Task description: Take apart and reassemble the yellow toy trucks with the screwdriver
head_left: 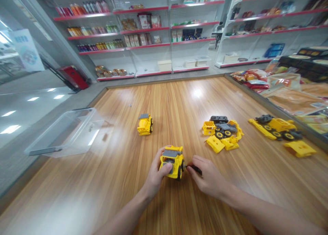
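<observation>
My left hand (pixel 159 167) is closed around a yellow toy truck (pixel 176 166) with grey parts and black wheels, its thumb across the front. To the right of it, my right hand (pixel 205 173) pinches a small dark screwdriver (pixel 196 169). The thin tip points at the truck's wheel side; whether it touches cannot be made out. Farther back stands another yellow toy truck (pixel 145 125) with a grey top, upright on its wheels.
Loose yellow truck parts (pixel 215 143) lie around a grey wheeled chassis (pixel 225 129) at right. Beyond them is another group with a yellow-and-black toy vehicle (pixel 283 127). A clear plastic bin (pixel 64 135) sits at the left table edge. Packaged goods (pixel 287 94) border the right side.
</observation>
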A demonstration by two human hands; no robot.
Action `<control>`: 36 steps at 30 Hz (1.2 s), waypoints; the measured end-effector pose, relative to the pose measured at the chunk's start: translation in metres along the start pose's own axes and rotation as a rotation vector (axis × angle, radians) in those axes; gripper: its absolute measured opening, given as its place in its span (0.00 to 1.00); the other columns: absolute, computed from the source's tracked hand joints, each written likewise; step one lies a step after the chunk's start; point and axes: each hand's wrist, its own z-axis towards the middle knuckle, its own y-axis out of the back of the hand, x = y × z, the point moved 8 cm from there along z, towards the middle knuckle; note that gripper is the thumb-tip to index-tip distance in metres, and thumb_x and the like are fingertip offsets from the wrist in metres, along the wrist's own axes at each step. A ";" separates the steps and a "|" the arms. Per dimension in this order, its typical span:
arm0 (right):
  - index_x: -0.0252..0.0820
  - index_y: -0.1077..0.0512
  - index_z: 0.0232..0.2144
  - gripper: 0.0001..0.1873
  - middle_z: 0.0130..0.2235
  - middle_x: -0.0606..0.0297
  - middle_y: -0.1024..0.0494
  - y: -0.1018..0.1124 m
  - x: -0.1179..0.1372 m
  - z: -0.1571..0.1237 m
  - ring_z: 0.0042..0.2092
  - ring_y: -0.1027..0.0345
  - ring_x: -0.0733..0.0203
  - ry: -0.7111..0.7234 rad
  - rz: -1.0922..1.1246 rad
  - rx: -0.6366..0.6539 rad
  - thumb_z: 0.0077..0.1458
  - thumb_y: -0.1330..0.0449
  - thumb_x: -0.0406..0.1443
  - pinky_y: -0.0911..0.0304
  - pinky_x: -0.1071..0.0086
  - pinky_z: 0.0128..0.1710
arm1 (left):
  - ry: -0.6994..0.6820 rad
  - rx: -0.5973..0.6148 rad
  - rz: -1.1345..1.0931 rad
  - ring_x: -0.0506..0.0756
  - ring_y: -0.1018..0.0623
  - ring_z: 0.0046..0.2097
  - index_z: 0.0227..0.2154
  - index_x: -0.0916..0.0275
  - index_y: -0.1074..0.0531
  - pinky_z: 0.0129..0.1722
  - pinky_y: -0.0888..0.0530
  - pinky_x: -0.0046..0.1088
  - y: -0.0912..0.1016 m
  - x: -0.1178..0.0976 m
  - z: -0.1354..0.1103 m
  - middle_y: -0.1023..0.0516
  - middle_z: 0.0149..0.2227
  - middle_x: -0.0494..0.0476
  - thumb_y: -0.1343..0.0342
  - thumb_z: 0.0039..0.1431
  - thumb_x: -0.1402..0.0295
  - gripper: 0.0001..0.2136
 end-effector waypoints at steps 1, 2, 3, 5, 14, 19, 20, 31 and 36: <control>0.42 0.34 0.28 0.09 0.31 0.64 0.29 -0.001 0.000 0.000 0.32 0.35 0.61 0.002 0.000 0.006 0.62 0.47 0.32 0.43 0.68 0.30 | -0.004 -0.002 -0.004 0.63 0.26 0.53 0.60 0.56 0.39 0.54 0.32 0.39 0.000 0.001 0.000 0.26 0.53 0.60 0.40 0.57 0.59 0.29; 0.42 0.34 0.28 0.09 0.31 0.63 0.29 -0.001 0.000 0.000 0.32 0.35 0.61 0.002 -0.001 0.011 0.62 0.47 0.33 0.43 0.68 0.30 | -0.006 -0.002 -0.007 0.63 0.26 0.53 0.60 0.56 0.39 0.53 0.31 0.39 0.000 0.001 0.000 0.26 0.53 0.60 0.40 0.57 0.58 0.29; 0.42 0.34 0.28 0.09 0.31 0.63 0.29 -0.002 0.000 0.000 0.32 0.34 0.61 0.000 -0.002 0.015 0.62 0.47 0.33 0.42 0.68 0.31 | -0.006 -0.001 -0.008 0.63 0.26 0.53 0.60 0.55 0.39 0.53 0.31 0.39 0.000 0.001 0.001 0.26 0.53 0.60 0.40 0.57 0.58 0.29; 0.42 0.34 0.28 0.09 0.31 0.63 0.28 -0.003 -0.002 0.000 0.32 0.33 0.60 -0.010 -0.005 0.022 0.63 0.48 0.33 0.42 0.68 0.31 | -0.003 0.009 -0.006 0.63 0.26 0.53 0.60 0.55 0.39 0.53 0.31 0.39 -0.001 0.001 0.001 0.26 0.53 0.60 0.40 0.57 0.59 0.29; 0.42 0.34 0.25 0.16 0.24 0.65 0.27 -0.008 -0.003 -0.001 0.26 0.32 0.61 -0.040 -0.036 0.084 0.65 0.50 0.35 0.49 0.69 0.26 | 0.010 0.049 0.004 0.64 0.27 0.54 0.58 0.57 0.39 0.53 0.32 0.38 -0.007 -0.007 0.000 0.27 0.53 0.61 0.40 0.57 0.60 0.27; 0.41 0.32 0.28 0.12 0.29 0.63 0.24 -0.006 -0.002 -0.003 0.31 0.30 0.59 -0.030 -0.031 0.087 0.63 0.49 0.33 0.45 0.69 0.29 | -0.002 0.031 -0.015 0.65 0.26 0.53 0.58 0.58 0.39 0.50 0.30 0.38 -0.007 -0.003 0.001 0.26 0.53 0.62 0.41 0.56 0.58 0.28; 0.41 0.32 0.29 0.11 0.30 0.63 0.24 -0.006 -0.002 -0.003 0.31 0.30 0.59 -0.031 -0.028 0.086 0.63 0.49 0.33 0.44 0.69 0.30 | -0.002 0.030 -0.017 0.65 0.26 0.53 0.58 0.58 0.39 0.50 0.30 0.38 -0.007 -0.002 0.001 0.26 0.53 0.61 0.41 0.56 0.58 0.28; 0.41 0.31 0.29 0.12 0.29 0.63 0.25 -0.007 -0.003 -0.001 0.31 0.31 0.60 -0.049 -0.003 0.084 0.65 0.49 0.36 0.44 0.69 0.30 | 0.006 0.071 -0.011 0.65 0.28 0.55 0.60 0.58 0.41 0.53 0.32 0.40 -0.008 -0.003 -0.001 0.28 0.55 0.62 0.41 0.58 0.59 0.28; 0.41 0.33 0.27 0.13 0.29 0.63 0.26 -0.005 -0.004 -0.001 0.30 0.33 0.61 -0.057 0.001 0.066 0.64 0.49 0.35 0.45 0.69 0.29 | 0.018 0.095 -0.004 0.64 0.27 0.55 0.59 0.58 0.40 0.54 0.33 0.40 -0.011 -0.007 -0.001 0.27 0.54 0.62 0.41 0.58 0.60 0.27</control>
